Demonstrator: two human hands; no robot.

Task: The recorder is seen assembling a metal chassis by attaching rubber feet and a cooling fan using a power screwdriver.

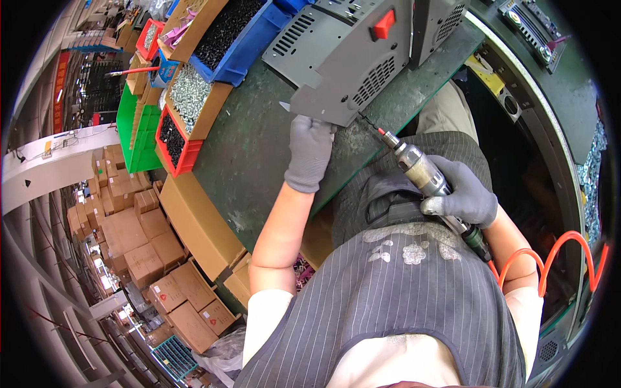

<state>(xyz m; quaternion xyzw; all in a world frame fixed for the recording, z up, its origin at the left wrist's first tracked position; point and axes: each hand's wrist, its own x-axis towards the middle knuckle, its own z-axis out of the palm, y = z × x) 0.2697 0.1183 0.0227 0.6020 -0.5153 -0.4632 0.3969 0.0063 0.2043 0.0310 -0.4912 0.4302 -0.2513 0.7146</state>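
My right hand (460, 193), in a grey glove, is wrapped round a pneumatic screwdriver (420, 169) with a metal body. Its thin bit points up and left, and the tip is close to the lower corner of a grey sheet-metal housing (343, 71). Whether the tip touches the metal I cannot tell. The housing has a round-holed vent grid and a red switch (384, 24). My left hand (308, 145), gloved too, is closed at the housing's lower left edge. What its fingers grip is hidden behind the knuckles.
The housing stands on a dark green worktop (242, 149). Left of it are a blue bin (240, 68) of black screws, a cardboard tray (213, 110) of silver screws and a red bin (187, 152). An orange coiled air hose (569, 238) trails right. Cardboard boxes (132, 239) are stacked far left.
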